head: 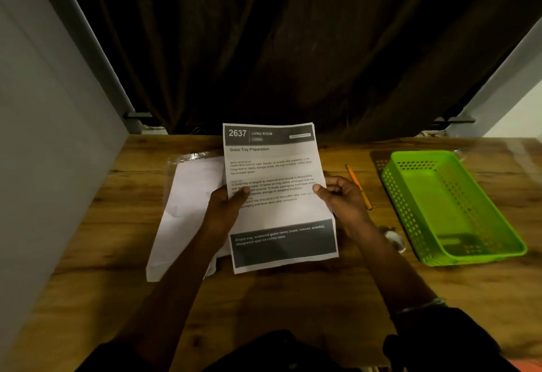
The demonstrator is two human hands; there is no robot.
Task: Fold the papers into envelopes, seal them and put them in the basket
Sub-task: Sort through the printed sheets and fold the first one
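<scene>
A printed sheet of paper (278,213) headed "2637 Living Room" is held flat above the middle of the wooden table. My left hand (225,210) pinches its left edge, thumb on top. My right hand (340,198) pinches its right edge, fingers curled behind. A stack of blank white papers (187,201) lies on the table to the left, partly under my left arm. The green perforated plastic basket (504,234) sits empty at the right.
An orange pencil (358,186) lies between the sheet and the basket. A small roll of clear tape (394,238) rests near the basket's front left corner. Clear plastic wrapping (190,157) shows behind the paper stack. A dark curtain (293,49) hangs behind the table (293,292).
</scene>
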